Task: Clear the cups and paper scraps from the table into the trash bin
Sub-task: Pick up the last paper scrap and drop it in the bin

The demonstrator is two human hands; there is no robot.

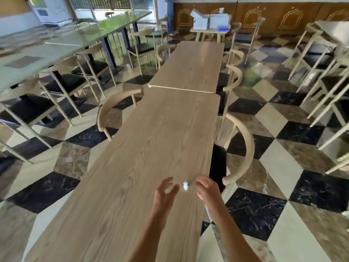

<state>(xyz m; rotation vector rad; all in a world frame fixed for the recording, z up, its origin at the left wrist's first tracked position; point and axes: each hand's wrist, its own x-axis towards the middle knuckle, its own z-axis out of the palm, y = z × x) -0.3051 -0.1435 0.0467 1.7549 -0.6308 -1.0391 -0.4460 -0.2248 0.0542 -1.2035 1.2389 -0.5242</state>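
no bin or cup shows anywhere here, just one small crumpled white paper scrap (185, 185) lying on the long light-wood surface (151, 148), close to its right edge. the left hand (164, 193) reaches forward with bare forearm stretched over the wood, fingers spread and curled, thumb apart, holding nothing. the right hand (207, 188) comes in from the right edge, fingers loosely bent and open, also empty. the scrap sits between the two hands, just beside each, touched by neither. pale wooden chairs (243, 148) stand alongside on the checkered marble floor (283, 167).
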